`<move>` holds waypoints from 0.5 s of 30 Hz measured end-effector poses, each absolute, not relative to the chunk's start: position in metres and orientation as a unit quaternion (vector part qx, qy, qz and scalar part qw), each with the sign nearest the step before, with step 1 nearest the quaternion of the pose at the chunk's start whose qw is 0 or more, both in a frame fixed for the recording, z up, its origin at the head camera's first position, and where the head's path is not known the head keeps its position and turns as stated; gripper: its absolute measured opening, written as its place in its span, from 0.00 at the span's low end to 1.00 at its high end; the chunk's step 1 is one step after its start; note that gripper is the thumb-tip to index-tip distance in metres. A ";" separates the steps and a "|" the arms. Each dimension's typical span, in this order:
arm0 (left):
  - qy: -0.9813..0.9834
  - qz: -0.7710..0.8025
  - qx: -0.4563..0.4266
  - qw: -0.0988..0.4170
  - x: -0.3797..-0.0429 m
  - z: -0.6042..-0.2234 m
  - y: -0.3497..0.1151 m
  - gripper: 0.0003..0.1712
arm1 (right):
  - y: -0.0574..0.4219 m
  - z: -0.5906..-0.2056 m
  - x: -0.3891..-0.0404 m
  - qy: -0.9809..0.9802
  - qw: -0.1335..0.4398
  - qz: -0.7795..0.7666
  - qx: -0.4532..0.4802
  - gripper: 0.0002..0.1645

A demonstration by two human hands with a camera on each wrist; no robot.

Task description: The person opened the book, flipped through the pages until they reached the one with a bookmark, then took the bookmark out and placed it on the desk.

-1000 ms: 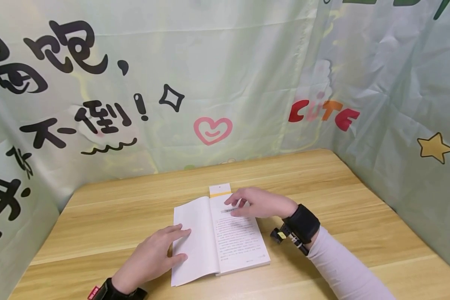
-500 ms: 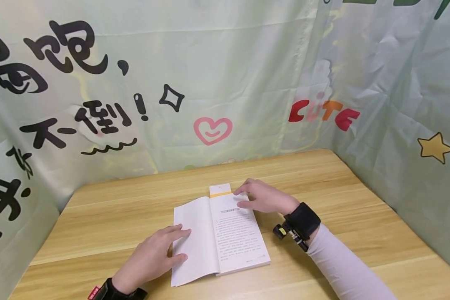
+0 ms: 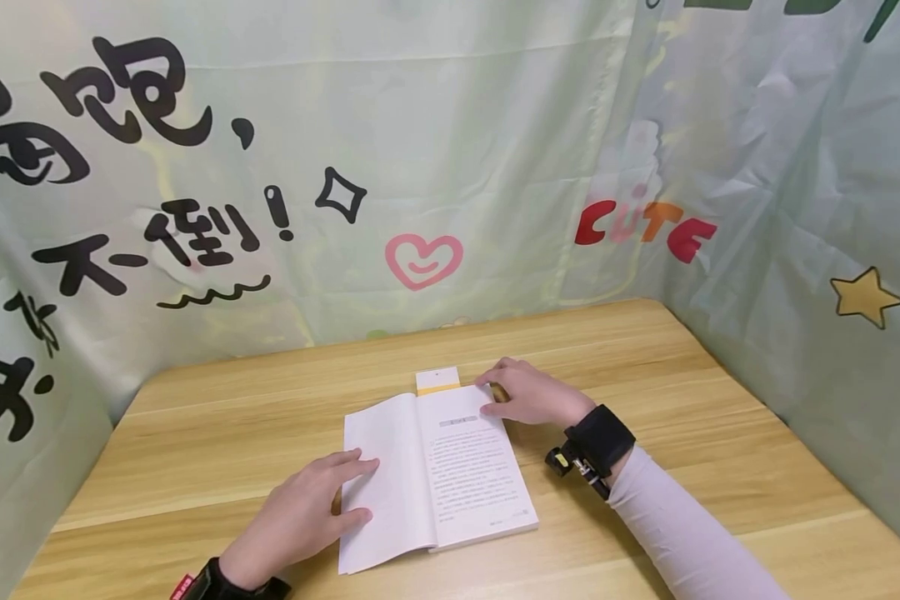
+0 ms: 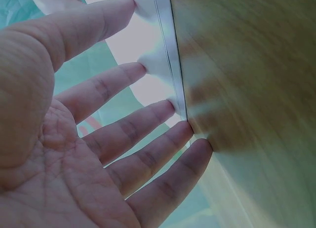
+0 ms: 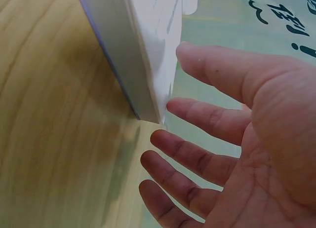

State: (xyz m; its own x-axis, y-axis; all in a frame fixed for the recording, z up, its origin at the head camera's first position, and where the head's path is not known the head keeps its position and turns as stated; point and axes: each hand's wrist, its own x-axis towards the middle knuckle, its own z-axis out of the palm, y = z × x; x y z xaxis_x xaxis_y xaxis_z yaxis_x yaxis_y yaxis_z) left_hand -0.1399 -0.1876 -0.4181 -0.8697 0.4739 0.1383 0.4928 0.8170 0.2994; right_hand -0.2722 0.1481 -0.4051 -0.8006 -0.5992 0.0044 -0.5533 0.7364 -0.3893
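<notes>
An open book (image 3: 474, 467) lies on the table, its left page (image 3: 390, 487) blank and its right page covered in printed lines under a short heading. A white card with a yellow stripe (image 3: 437, 380) sticks out past the book's top edge. My left hand (image 3: 300, 508) rests thumb and fingertips on the left page's outer margin; in the left wrist view its fingers (image 4: 113, 85) are spread. At the top right corner of the printed page is my right hand (image 3: 536, 396). Its thumb (image 5: 217, 70) and index finger stand apart at the page edge in the right wrist view, the other fingers loosely bent.
The wooden table (image 3: 255, 425) runs back to a pale green cloth backdrop (image 3: 495, 150) printed with black characters, a pink heart (image 3: 423, 262) and a yellow star (image 3: 867, 297). A black wrist strap with a small camera (image 3: 596, 442) sits on the right wrist.
My right hand has moved from over the printed page's heading, rightward and back, to the page's top right corner. The left hand stays on the left page.
</notes>
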 end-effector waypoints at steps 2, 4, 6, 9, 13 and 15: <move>-0.953 -0.162 -0.253 0.030 -0.140 -0.418 -0.188 0.31 | 0.148 -0.407 -0.273 0.930 0.064 -0.187 -0.309 0.30; -0.954 -0.159 -0.253 0.030 -0.140 -0.418 -0.188 0.31 | 0.147 -0.408 -0.273 0.932 0.070 -0.185 -0.305 0.32; -0.954 -0.158 -0.254 0.031 -0.140 -0.418 -0.188 0.31 | 0.147 -0.409 -0.273 0.934 0.075 -0.180 -0.299 0.33; -0.953 -0.158 -0.256 0.031 -0.141 -0.418 -0.187 0.31 | 0.148 -0.410 -0.273 0.938 0.077 -0.173 -0.291 0.34; -0.954 -0.159 -0.254 0.030 -0.141 -0.417 -0.187 0.31 | 0.148 -0.410 -0.273 0.938 0.076 -0.172 -0.292 0.35; -0.954 -0.157 -0.253 0.029 -0.141 -0.418 -0.187 0.31 | 0.147 -0.410 -0.273 0.937 0.075 -0.173 -0.294 0.35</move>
State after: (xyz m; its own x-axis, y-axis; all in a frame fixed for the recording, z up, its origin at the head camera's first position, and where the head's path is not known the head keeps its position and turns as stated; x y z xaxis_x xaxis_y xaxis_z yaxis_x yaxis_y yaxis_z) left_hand -0.1410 -0.1870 -0.4175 -0.8706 0.4733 0.1345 0.4914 0.8228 0.2854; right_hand -0.2727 0.1475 -0.4100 -0.8163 -0.5763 -0.0392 -0.5242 0.7677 -0.3685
